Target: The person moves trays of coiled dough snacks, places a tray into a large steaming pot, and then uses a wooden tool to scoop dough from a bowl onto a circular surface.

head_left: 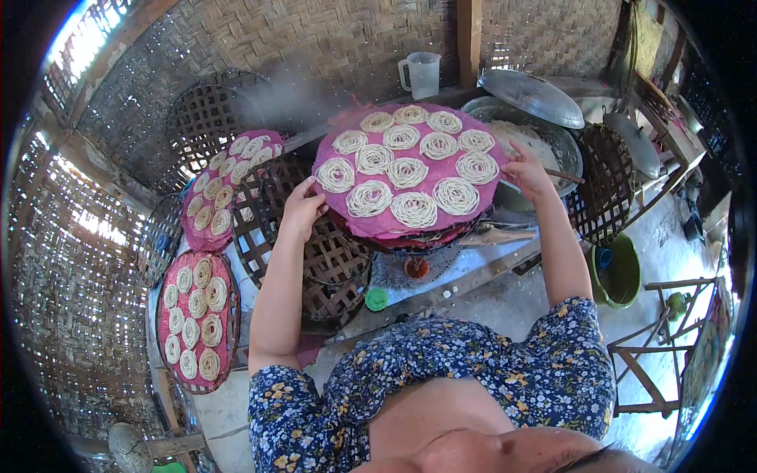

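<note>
Gripping opposite edges, both hands (303,206) hold the noodle tray (410,225).

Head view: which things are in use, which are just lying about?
In use: left hand and right hand gripping the pink noodle tray at its edges.

Lying about: two other noodle trays, jug, pan lid, green bucket, empty woven tray.

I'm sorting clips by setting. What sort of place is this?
Probably a rustic outdoor kitchen or small noodle-making shed. The walls are woven bamboo, round trays of coiled noodle nests are held over steam, and metal pans with a lid stand behind.
</note>
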A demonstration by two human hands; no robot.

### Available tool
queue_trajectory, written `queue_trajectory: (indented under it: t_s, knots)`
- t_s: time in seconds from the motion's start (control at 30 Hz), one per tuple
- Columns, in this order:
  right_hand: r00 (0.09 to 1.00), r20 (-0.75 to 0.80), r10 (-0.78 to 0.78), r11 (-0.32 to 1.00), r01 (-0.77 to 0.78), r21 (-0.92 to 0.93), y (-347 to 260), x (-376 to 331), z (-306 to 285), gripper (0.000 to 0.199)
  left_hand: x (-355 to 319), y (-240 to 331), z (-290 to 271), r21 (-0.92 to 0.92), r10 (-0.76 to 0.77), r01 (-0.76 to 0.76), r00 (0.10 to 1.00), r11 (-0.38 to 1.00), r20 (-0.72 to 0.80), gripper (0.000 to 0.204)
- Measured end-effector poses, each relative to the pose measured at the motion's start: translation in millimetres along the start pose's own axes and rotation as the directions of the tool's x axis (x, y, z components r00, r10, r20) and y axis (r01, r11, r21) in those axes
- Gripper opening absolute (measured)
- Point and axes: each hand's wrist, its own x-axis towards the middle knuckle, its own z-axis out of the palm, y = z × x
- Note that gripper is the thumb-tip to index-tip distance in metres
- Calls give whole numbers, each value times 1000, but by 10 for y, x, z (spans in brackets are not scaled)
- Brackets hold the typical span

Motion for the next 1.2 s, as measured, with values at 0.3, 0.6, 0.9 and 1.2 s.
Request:
queue_trajectory:
  t_s: [0.3,0.6,0.9,1.2]
  knots:
    - [998,-66,-11,1000,10,-16,12,-48,54,73,61,-64,-59,30,-22,22,1000,999,9,46]
    - [999,40,-2,999,4,-41,-148,-34,145,57,328,-34,-96,39,37,-40,997,998,66,44]
    - [989,151,3,995,12,-96,-148,-9,145,52,671,79,-119,-19,32,-31,999,999,44,40]
    - [997,51,-66,983,74,-171,-145,-159,95,54,988,-61,-148,54,38,-36,999,998,-38,25]
